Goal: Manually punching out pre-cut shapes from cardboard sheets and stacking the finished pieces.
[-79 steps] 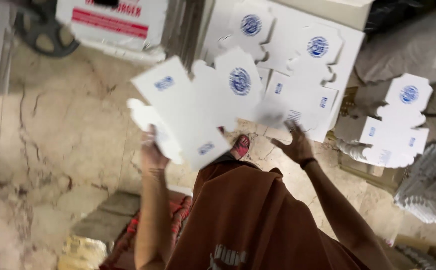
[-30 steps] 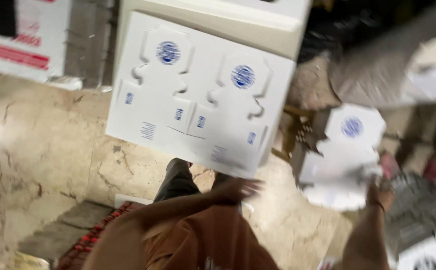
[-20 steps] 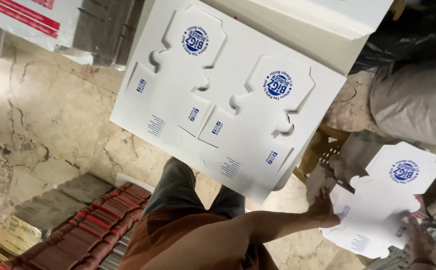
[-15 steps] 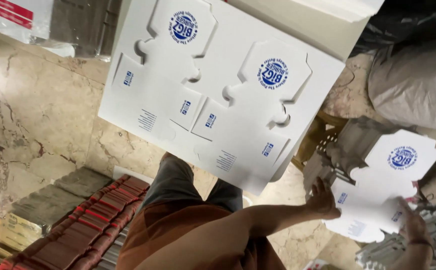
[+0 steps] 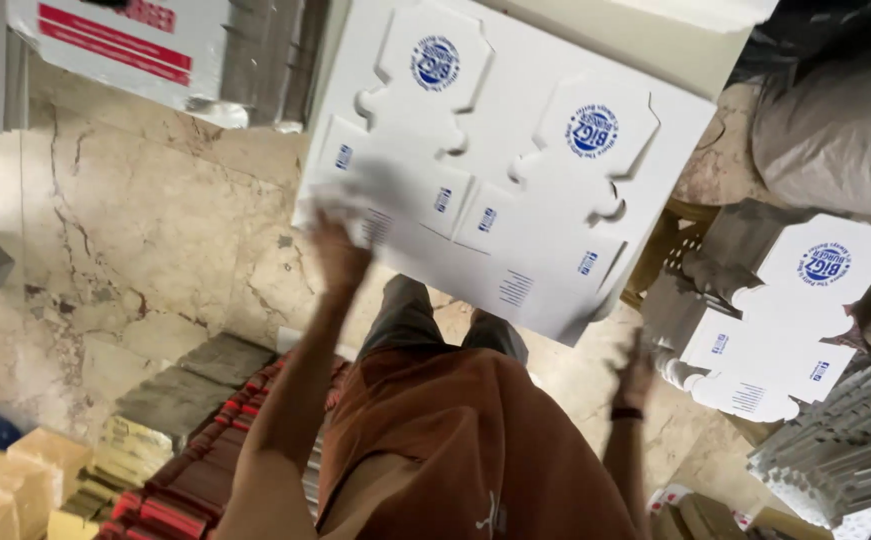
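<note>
A large white die-cut cardboard sheet (image 5: 515, 170) with round blue prints leans in front of me. My left hand (image 5: 340, 255) is raised and blurred, its fingers reaching the sheet's lower left edge. Blurred as well, my right hand (image 5: 635, 368) has its fingers apart and holds nothing, just below the sheet's lower right corner. A pile of smaller white box blanks (image 5: 785, 320) with the same blue print lies to the right, clear of both hands. My legs and brown shirt fill the bottom centre.
Grey stacked flats (image 5: 845, 450) sit at the lower right. Red and brown packs (image 5: 195, 480) and tan boxes (image 5: 15, 485) lie lower left on a marble floor (image 5: 145, 230). A white carton with red stripes (image 5: 125, 40) is at the top left, a grey sack (image 5: 835, 130) top right.
Both hands have left the small blanks on the right. The left hand swung up and left to the big sheet's lower edge; the right hand lifted off toward the sheet's right corner.
</note>
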